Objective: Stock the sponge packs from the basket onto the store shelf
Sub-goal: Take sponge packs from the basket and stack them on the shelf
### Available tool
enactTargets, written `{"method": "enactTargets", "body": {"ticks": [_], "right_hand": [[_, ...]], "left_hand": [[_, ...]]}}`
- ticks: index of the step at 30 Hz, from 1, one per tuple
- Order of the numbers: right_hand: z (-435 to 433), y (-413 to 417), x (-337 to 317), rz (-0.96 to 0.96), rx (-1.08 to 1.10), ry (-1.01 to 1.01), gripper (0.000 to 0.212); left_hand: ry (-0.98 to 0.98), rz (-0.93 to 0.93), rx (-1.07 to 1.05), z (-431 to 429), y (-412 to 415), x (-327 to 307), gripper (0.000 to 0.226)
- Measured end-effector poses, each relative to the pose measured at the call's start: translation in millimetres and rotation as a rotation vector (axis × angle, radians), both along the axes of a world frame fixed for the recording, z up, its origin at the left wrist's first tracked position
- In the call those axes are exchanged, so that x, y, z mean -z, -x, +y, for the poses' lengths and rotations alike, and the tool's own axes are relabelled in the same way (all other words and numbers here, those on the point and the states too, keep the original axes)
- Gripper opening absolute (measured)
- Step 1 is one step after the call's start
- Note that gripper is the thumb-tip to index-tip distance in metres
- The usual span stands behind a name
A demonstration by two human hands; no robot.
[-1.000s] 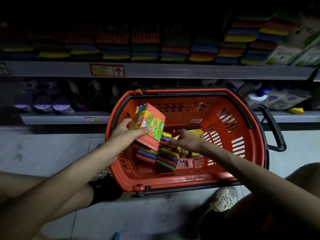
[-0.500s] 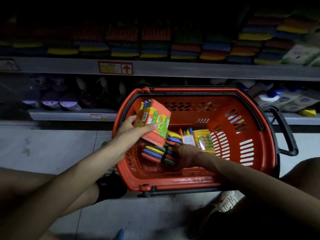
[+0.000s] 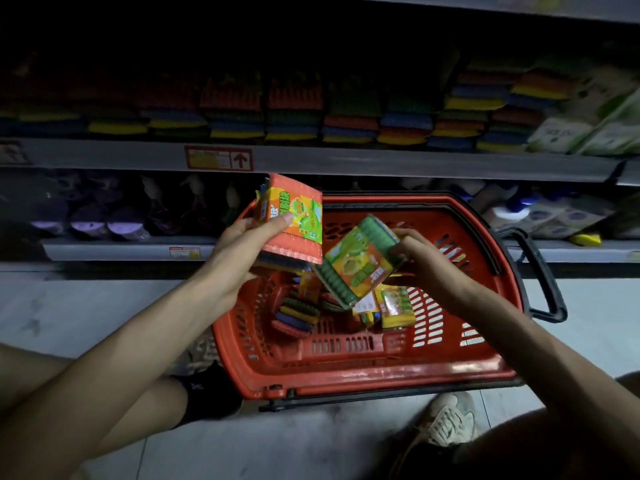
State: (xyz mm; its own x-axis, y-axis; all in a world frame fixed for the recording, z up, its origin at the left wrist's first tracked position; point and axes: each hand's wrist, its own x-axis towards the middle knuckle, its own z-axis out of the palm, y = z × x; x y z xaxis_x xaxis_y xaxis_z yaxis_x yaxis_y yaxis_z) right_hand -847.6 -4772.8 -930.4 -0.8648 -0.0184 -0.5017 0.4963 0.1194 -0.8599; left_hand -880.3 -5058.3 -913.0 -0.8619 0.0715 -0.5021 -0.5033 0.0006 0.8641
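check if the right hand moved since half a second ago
Yes. Against the orange basket, the right hand has risen from the packs on the basket floor to about rim level, and it now grips a green-edged sponge pack.

On floor (image 3: 86, 313) and shelf (image 3: 346, 161)
A basket (image 3: 363, 374) is set on the floor; sponge packs (image 3: 235, 112) are stacked on the shelf.

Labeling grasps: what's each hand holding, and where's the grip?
Left hand holds the orange pack by its left edge, thumb on the label. Right hand holds the green pack by its right end.
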Motion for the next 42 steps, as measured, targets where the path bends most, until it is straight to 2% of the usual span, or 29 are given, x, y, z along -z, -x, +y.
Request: {"method": "enactTargets", "body": {"ticks": [4,7,11,14,19,21,22,25,27,29,31,34,38,42], "right_hand": [[13.3,-8.3,-19.3,0.075,0.043,0.07,0.043],[21.4,-13.9,-27.6,0.068,0.085,0.131,0.052],[29.9,-18.4,-35.1,0.018,0.115,0.165,0.043],[37.3,-20.9,-42.0,0.027,0.126,0.098,0.039],[47.3,-21.5,-46.3,0.117,0.127,-0.12,0.024],[46.5,-23.1,-45.5,0.121,0.106,-0.189,0.019],[45.3,-23.6,-44.0,0.127,0.109,-0.231,0.021],[41.5,-25.5,-38.1,0.136,0.094,-0.353,0.045],[38.7,-27.8,-36.9,0.151,0.085,-0.447,0.062],[36.2,-29.4,-35.3,0.181,0.071,-0.504,0.054],[33.7,-29.7,-35.1,0.171,0.055,-0.515,0.045],[34.4,-28.6,-34.3,0.103,0.054,-0.478,0.054],[37.4,-29.1,-32.6,0.115,-0.001,-0.449,0.052],[30.4,-29.3,-32.4,0.133,-0.013,-0.293,0.039]], "left_hand": [[-0.014,0.013,-0.007,3.0,-2.0,-14.5,0.057],[-0.012,0.018,-0.011,7.0,-5.1,-19.0,0.074],[-0.045,0.013,-0.006,10.0,-7.4,-20.1,0.067],[-0.025,0.012,0.002,8.9,-5.7,-16.5,0.069],[0.253,0.017,0.112,6.0,-5.7,7.0,0.067],[0.367,0.01,0.205,7.3,-8.2,17.3,0.046],[0.427,0.0,0.261,9.5,-10.6,20.7,0.038],[0.591,-0.002,0.488,16.8,-17.7,38.3,0.062],[0.693,0.011,0.625,24.8,-25.0,44.5,0.061],[0.746,-0.01,0.678,32.8,-30.5,47.0,0.06],[0.724,-0.024,0.679,37.1,-31.5,45.1,0.059],[0.584,-0.027,0.633,37.9,-24.9,35.6,0.051],[0.355,0.019,0.532,43.8,-14.5,19.1,0.042],[0.227,0.083,0.41,54.9,-9.6,-1.9,0.043]]}}
